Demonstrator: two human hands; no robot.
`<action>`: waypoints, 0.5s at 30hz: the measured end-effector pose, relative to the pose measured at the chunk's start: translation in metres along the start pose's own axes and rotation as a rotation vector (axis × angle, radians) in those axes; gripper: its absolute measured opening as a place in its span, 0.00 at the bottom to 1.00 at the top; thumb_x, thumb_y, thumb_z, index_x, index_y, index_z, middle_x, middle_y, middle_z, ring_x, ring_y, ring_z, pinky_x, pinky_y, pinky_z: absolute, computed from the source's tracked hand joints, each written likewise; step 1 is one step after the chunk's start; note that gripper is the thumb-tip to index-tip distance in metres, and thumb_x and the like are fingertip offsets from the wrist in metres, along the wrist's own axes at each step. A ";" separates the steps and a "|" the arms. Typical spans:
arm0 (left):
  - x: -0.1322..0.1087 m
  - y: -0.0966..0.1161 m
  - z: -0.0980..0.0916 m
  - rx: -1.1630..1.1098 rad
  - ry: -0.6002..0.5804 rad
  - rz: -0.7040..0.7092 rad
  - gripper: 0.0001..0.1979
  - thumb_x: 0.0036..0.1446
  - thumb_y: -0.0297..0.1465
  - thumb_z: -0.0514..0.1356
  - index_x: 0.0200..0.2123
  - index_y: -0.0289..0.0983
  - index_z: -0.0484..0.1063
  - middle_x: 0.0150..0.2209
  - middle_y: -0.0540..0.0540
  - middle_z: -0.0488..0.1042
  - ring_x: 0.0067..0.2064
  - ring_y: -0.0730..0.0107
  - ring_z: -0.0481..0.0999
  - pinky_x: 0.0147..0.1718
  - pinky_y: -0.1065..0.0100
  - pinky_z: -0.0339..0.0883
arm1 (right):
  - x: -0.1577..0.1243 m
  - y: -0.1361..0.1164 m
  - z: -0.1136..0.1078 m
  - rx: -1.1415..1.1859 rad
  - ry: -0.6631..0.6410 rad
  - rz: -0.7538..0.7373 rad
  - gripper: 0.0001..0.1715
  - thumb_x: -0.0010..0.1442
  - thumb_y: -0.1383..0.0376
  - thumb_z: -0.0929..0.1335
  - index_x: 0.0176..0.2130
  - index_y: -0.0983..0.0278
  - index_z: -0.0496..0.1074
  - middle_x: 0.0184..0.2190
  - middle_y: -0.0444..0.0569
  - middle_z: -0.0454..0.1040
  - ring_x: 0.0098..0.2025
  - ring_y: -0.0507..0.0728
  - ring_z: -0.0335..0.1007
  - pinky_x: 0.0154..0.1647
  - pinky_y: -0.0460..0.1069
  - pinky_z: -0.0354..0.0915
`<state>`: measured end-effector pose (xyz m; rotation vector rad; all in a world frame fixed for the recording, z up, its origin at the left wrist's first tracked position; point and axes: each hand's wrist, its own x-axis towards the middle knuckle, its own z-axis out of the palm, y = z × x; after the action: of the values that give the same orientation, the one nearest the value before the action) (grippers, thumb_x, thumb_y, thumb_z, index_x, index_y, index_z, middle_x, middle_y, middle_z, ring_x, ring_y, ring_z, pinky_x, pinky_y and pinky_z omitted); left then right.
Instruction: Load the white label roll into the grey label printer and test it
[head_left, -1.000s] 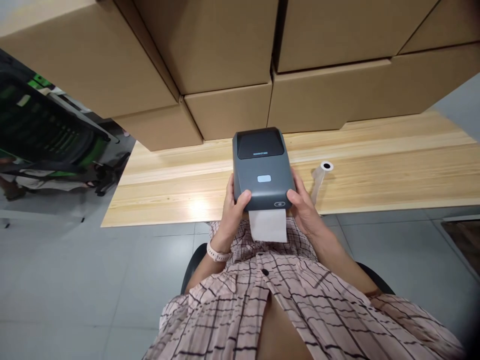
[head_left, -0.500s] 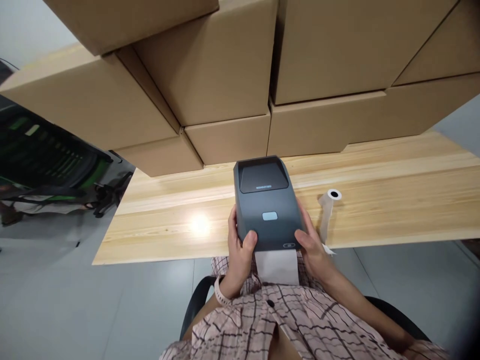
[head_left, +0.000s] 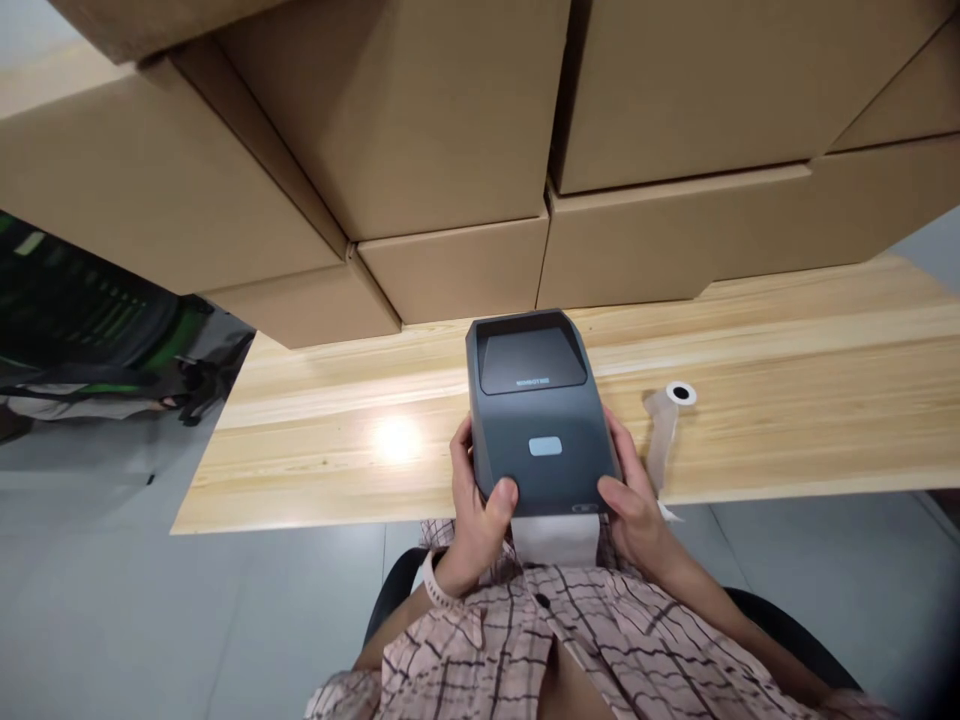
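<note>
A dark grey label printer [head_left: 538, 410] sits at the near edge of a light wooden table [head_left: 337, 440]. My left hand [head_left: 476, 510] grips its left side with the thumb on top. My right hand [head_left: 634, 500] clasps its right side in the same way. A strip of white label paper [head_left: 555, 540] hangs from the printer's front slot toward my plaid shirt. A small white paper roll [head_left: 667, 425] lies on the table just right of my right hand.
Large cardboard boxes [head_left: 450, 150] are stacked along the far side of the table, close behind the printer. A dark chair with green parts [head_left: 90, 320] stands at the left. Grey floor tiles lie below the table edge.
The view shifted, so the printer and table sit lower in the frame. Both hands stay on the printer's sides, and less label paper shows below it.
</note>
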<state>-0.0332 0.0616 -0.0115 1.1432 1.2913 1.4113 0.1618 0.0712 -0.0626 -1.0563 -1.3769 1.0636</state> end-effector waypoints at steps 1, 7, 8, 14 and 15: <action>0.003 0.001 0.000 0.007 -0.004 0.007 0.41 0.60 0.57 0.64 0.68 0.43 0.60 0.65 0.36 0.70 0.66 0.46 0.70 0.64 0.48 0.67 | 0.003 0.000 -0.001 0.030 0.001 0.021 0.46 0.69 0.42 0.66 0.77 0.48 0.51 0.74 0.51 0.64 0.75 0.69 0.61 0.72 0.68 0.65; -0.008 0.004 -0.009 -0.013 -0.036 0.001 0.42 0.56 0.57 0.68 0.67 0.45 0.62 0.68 0.36 0.67 0.69 0.46 0.69 0.66 0.50 0.67 | 0.019 -0.006 -0.009 -0.057 -0.038 -0.069 0.45 0.70 0.41 0.66 0.77 0.50 0.52 0.77 0.54 0.59 0.76 0.66 0.59 0.72 0.68 0.64; -0.018 0.002 -0.011 -0.014 0.005 -0.007 0.41 0.57 0.56 0.68 0.67 0.46 0.62 0.67 0.36 0.68 0.67 0.48 0.71 0.63 0.52 0.69 | 0.020 -0.011 -0.009 -0.110 -0.007 -0.125 0.44 0.71 0.43 0.65 0.77 0.49 0.50 0.78 0.53 0.56 0.78 0.66 0.56 0.73 0.68 0.63; -0.068 -0.004 -0.011 0.027 0.056 -0.157 0.21 0.57 0.51 0.70 0.37 0.38 0.79 0.34 0.47 0.79 0.33 0.68 0.75 0.34 0.66 0.71 | 0.030 -0.045 -0.008 -0.537 -0.001 -0.576 0.26 0.71 0.58 0.66 0.67 0.45 0.70 0.77 0.41 0.58 0.80 0.70 0.48 0.77 0.76 0.49; -0.068 -0.003 -0.008 -0.014 -0.021 -0.216 0.21 0.54 0.50 0.71 0.35 0.37 0.80 0.31 0.47 0.79 0.32 0.68 0.75 0.34 0.67 0.72 | 0.032 -0.048 -0.008 -0.566 -0.034 -0.613 0.24 0.71 0.60 0.66 0.64 0.46 0.73 0.75 0.41 0.62 0.79 0.70 0.50 0.76 0.75 0.50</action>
<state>-0.0284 -0.0067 -0.0194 0.9754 1.3448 1.2444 0.1660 0.0926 -0.0085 -0.9010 -1.9222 0.2417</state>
